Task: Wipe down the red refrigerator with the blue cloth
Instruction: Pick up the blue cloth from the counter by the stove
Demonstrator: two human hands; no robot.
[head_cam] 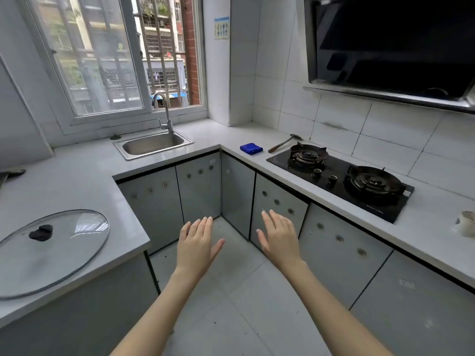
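Note:
A folded blue cloth (251, 148) lies on the white counter, just left of the black gas hob and beside a hammer. My left hand (197, 244) and my right hand (279, 237) are held out flat over the floor in front of the corner cabinets, palms down, fingers spread, holding nothing. Both hands are well below and in front of the cloth. No red refrigerator is in view.
White counter (84, 176) runs in a U around me. Steel sink (153, 145) with tap under the window. Hammer (282, 143) by the two-burner hob (341, 179). Glass pot lid (48, 249) on the left counter. Range hood (390, 47) above the hob. A white cup (466, 223) at far right.

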